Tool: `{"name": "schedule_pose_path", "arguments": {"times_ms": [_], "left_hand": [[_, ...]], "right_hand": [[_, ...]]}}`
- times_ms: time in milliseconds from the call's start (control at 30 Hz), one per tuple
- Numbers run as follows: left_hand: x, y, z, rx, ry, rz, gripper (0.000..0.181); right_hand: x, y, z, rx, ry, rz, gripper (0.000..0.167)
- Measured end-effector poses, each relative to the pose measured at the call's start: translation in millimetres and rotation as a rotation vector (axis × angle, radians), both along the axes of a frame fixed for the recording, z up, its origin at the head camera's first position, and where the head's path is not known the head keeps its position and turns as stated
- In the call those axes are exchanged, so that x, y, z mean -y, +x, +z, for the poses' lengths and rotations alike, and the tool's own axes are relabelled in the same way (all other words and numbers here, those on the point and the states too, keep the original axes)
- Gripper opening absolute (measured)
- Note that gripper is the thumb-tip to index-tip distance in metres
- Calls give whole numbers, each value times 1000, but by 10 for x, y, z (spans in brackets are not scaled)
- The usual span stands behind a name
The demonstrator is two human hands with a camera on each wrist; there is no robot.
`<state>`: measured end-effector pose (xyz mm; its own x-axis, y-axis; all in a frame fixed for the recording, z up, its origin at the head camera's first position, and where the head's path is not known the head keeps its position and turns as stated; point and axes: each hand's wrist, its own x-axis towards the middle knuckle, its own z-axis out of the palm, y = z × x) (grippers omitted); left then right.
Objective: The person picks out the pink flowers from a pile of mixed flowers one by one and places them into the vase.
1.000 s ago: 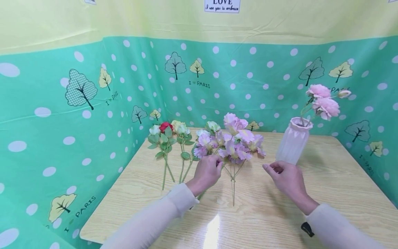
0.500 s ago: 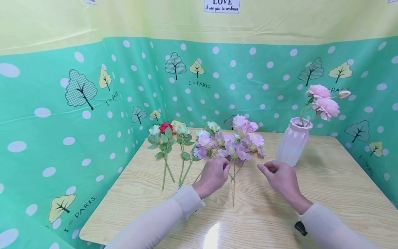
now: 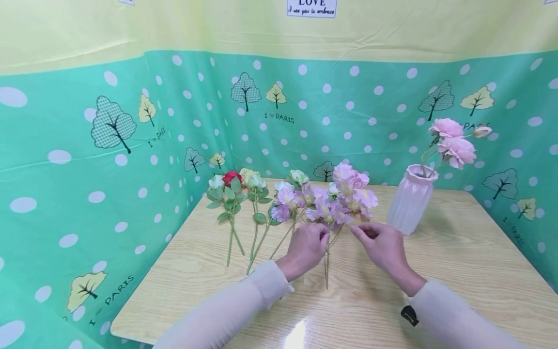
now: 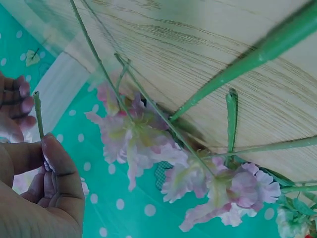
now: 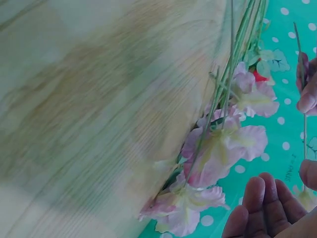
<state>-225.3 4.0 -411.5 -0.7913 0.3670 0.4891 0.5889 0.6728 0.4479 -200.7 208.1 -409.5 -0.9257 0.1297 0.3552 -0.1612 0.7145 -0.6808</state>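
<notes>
The left hand (image 3: 305,248) pinches the stem of a pink-purple flower (image 3: 347,178) between thumb and fingers; in the left wrist view the stem's cut end (image 4: 37,106) sticks out above the thumb. The right hand (image 3: 387,249) is just right of that flower's stem, below the bloom, its fingers (image 5: 270,201) loosely bent and apart and holding nothing that shows. Other pink-purple flowers (image 3: 327,212) lie on the table, their thin stems crossing near the left hand. A white ribbed vase (image 3: 410,206) stands behind the right hand, with pink flowers (image 3: 456,150) in it.
At the left of the wooden table (image 3: 187,291) lie a red rose (image 3: 232,178) and several pale roses (image 3: 256,181) with green stems. A green dotted curtain (image 3: 362,121) hangs behind and beside the table.
The left hand has moved right, carrying the pink-purple flower with it. The right hand has moved left, closer to that flower's stem. The vase has stayed in place.
</notes>
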Motion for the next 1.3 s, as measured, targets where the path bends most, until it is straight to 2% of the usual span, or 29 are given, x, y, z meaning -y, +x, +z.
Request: {"name": "schedule_pose_path", "arguments": {"times_ms": [333, 633, 933, 1300], "left_hand": [[-64, 19, 21, -32, -4, -29, 6], [-101, 17, 14, -72, -11, -24, 5], [-122, 16, 11, -99, -24, -49, 9], [-135, 36, 25, -101, -23, -75, 11]], "right_hand": [[176, -52, 34, -67, -48, 2, 22], [262, -72, 84, -98, -83, 20, 19], [287, -98, 112, -88, -114, 16, 18], [301, -104, 175, -11, -165, -23, 21]]}}
